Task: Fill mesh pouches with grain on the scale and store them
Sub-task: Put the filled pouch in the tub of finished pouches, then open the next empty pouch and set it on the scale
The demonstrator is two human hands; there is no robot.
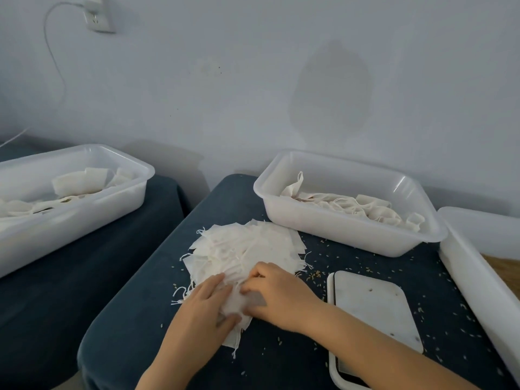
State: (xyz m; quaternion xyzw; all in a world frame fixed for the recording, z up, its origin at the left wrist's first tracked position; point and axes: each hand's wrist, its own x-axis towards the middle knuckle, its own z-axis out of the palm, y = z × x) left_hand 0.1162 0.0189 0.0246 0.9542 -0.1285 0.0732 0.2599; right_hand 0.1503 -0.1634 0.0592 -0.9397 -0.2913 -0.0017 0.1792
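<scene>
Pouches (363, 205) in far tub (349, 232); grain (506, 274) in right tray (478, 280).

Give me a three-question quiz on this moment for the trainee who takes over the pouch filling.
1. True or false: a pouch already lies on the scale.
2. Which thing do both hands work at? A) the pile of empty pouches B) the tub behind the scale C) the wall socket
3. Fill in: loose grains lie scattered on the dark ____ cloth.

Key: 1 false, the platform carries only a few grains. 2 A, the left hand and right hand pick at a pouch at the pile's near edge. 3 blue.
</scene>
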